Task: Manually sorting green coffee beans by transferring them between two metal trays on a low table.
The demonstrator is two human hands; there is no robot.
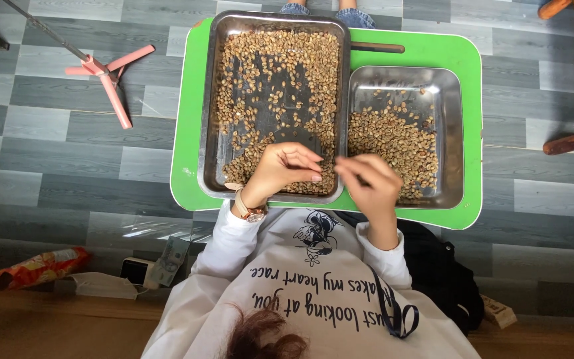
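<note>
- Pale beans [280, 86]: spread thinly over the large steel tray [210, 100], thickest along its rim and at the near edge, where both hands work; bare metal shows through the middle.
- Left hand [280, 169]: rests over the near edge of the large tray, fingers curled inward with thumb and forefinger tips drawn close together. Whether a bean sits between them cannot be told from above, though the pinch suggests it may.
- Right hand [370, 183]: hovers at the seam between the two trays, fingers loosely bent and partly closed, tips pointing toward the left hand; nothing clearly held.
- Small steel tray [450, 133]: just beside the large one on the right, carrying a denser heap of sorted beans [393, 143] in its near half.
- Technique, as a judgement: picking goes best with single beans lifted by fingertips, the pile kept thin so that each bean shows, and the carry across the rim kept low to avoid spills.
- Green table [187, 133]: bears both trays, touching side by side.
- Surroundings: a pink stand [107, 76] on the grey plank floor [54, 146] to the left; a wristwatch [250, 211] on the left wrist.
</note>
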